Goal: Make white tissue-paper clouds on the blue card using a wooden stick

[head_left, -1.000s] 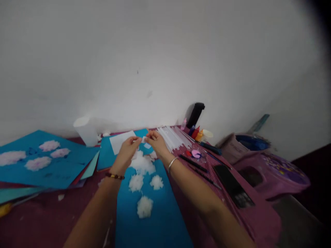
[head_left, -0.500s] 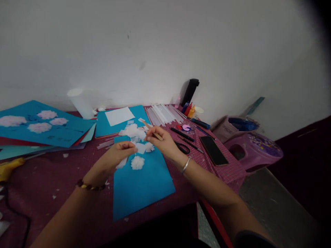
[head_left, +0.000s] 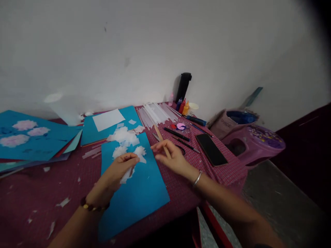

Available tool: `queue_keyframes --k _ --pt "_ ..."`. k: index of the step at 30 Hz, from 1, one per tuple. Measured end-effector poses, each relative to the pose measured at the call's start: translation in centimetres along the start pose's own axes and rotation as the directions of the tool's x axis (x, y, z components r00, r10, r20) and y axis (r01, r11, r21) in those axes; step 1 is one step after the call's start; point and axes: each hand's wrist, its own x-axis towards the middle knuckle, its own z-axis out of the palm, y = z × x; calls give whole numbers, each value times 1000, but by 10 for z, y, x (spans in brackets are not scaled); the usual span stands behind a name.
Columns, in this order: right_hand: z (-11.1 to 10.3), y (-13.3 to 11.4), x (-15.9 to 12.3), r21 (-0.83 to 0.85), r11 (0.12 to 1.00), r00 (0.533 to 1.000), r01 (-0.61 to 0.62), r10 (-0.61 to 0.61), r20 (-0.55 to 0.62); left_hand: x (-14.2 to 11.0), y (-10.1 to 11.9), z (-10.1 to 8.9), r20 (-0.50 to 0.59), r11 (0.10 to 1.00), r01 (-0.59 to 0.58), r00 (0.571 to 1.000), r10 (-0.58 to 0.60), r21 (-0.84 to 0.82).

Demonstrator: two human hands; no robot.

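My left hand is over the blue sheet, thumb and fingertips pinched on a small white paper piece. More white paper shows beneath that palm; whether the hand holds it I cannot tell. To the right, my right hand curls around a flat wooden stick, which points up and away. White ruffled paper puffs lie on the sheet, one partly behind my left fingers. A heap of small white paper squares sits at the sheet's far end. Scissors lie partly hidden behind my right hand.
Right of the sheet are pens, a phone and small paint bottles. White strips lie at the back. A second blue sheet with pinkish puffs is on the left. A pink stool stands beyond the table.
My hands, together at a small white paper piece a second ago, have moved apart, the right one going rightward with the stick. The head view has tilted down and shifted.
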Motion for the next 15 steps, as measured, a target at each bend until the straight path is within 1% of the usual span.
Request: queue_keyframes --k 1,3,5,7,9,11,12,13,14,15 --pt "3 0 -1 -99 993 997 70 -66 45 1 1 3 -8 1000 -5 1000 5 -24" --pt "9 2 -2 -279 940 978 197 -168 123 2 3 8 -14 998 -9 1000 9 -62" --pt "14 7 1 -389 884 964 261 -219 151 3 2 11 -8 997 -8 1000 7 -78" --pt "18 12 6 -424 867 965 261 -221 142 3 -1 11 1 998 -1 1000 1 -67" --pt "20 18 12 -435 874 976 218 -187 115 3 -5 7 0 999 3 1000 -3 -37" --pt "21 22 16 -442 880 985 173 -141 104 2 -9 2 -32 1000 -19 999 19 -1" --pt "22 23 17 -444 881 986 160 -125 107 1 -10 -1 -71 995 -69 995 74 68" --pt "22 24 17 -445 882 986 157 -117 115 -1 -12 -2 -117 973 -136 980 159 188" --pt "22 25 18 -443 882 985 159 -114 127 -2 -12 -3 -152 917 -195 954 260 350" --pt "22 26 18 -443 881 983 165 -113 142 -4 -13 -3 -164 819 -225 919 358 527"
